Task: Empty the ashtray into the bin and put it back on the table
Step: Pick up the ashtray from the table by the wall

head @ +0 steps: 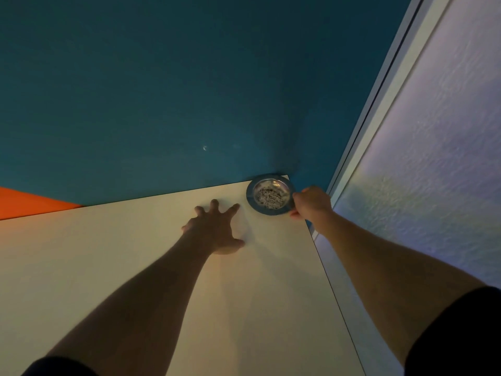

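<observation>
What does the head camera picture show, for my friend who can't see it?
The right hand grips the rim of a round metal ashtray full of ash, at the far corner of a pale table. The left hand is spread open over the table beside it, against a dark teal wall.

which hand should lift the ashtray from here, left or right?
Right. The right hand is already closed on the near-right rim of the ashtray at the table corner. The left hand is spread flat on the tabletop beside it, not touching it.
</observation>
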Demonstrator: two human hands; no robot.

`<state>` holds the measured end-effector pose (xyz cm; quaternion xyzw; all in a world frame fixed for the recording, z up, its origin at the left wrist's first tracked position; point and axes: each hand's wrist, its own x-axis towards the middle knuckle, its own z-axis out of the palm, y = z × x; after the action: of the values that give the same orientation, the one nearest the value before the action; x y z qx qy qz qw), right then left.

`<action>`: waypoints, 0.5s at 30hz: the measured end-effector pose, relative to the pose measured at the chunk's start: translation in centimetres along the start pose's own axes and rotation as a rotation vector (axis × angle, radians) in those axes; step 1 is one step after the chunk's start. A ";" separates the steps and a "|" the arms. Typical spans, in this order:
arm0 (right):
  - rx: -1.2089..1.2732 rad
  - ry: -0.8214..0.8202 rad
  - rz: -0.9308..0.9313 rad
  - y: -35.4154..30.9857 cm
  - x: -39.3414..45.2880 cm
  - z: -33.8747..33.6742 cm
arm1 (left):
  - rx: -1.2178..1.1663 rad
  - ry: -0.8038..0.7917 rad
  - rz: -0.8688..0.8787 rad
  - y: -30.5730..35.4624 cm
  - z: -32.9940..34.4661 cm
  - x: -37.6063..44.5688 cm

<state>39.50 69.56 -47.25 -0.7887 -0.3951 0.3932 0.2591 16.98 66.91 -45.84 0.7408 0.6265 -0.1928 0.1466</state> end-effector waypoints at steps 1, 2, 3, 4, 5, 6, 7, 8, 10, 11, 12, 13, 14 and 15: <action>0.011 0.005 0.006 -0.1 0.0 0.1 | -0.002 -0.003 0.000 0.0 -0.1 0.0; 0.019 0.011 0.009 -0.2 -0.1 0.1 | -0.005 -0.006 0.000 0.1 -0.1 -0.1; 0.026 0.019 0.012 -0.3 -0.1 0.2 | -0.007 -0.009 -0.001 0.1 -0.1 -0.1; 0.035 0.028 0.015 -0.4 -0.2 0.3 | -0.012 -0.011 -0.001 0.1 -0.1 -0.1; 0.047 0.036 0.020 -0.4 -0.2 0.4 | -0.017 -0.013 -0.001 0.1 -0.1 -0.1; 0.062 0.043 0.026 -0.4 -0.2 0.4 | -0.022 -0.013 -0.001 0.1 -0.2 -0.1; 0.079 0.048 0.034 -0.5 -0.3 0.5 | -0.026 -0.013 -0.001 0.1 -0.2 -0.2; 0.099 0.051 0.045 -0.5 -0.3 0.5 | -0.028 -0.012 -0.002 0.1 -0.1 -0.2; 0.139 0.046 0.064 -0.6 -0.5 0.5 | -0.032 -0.011 -0.002 0.1 -0.1 -0.2; 0.153 0.042 0.072 -0.7 -0.5 0.5 | -0.033 -0.009 -0.001 0.1 0.0 -0.2; 0.168 0.039 0.079 -0.7 -0.6 0.4 | -0.035 -0.006 0.001 0.0 0.0 -0.2; 0.186 0.036 0.087 -0.7 -0.7 0.3 | -0.037 -0.004 0.003 0.0 0.1 -0.2; 0.207 0.035 0.096 -0.7 -0.8 0.3 | -0.036 -0.004 0.003 0.0 0.1 -0.2; 0.223 0.037 0.103 -0.8 -0.9 0.2 | -0.034 -0.004 0.004 0.0 0.1 -0.2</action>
<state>38.67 69.25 -46.44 -0.7813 -0.3032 0.4330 0.3319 16.92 66.65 -45.86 0.7389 0.6281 -0.1834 0.1610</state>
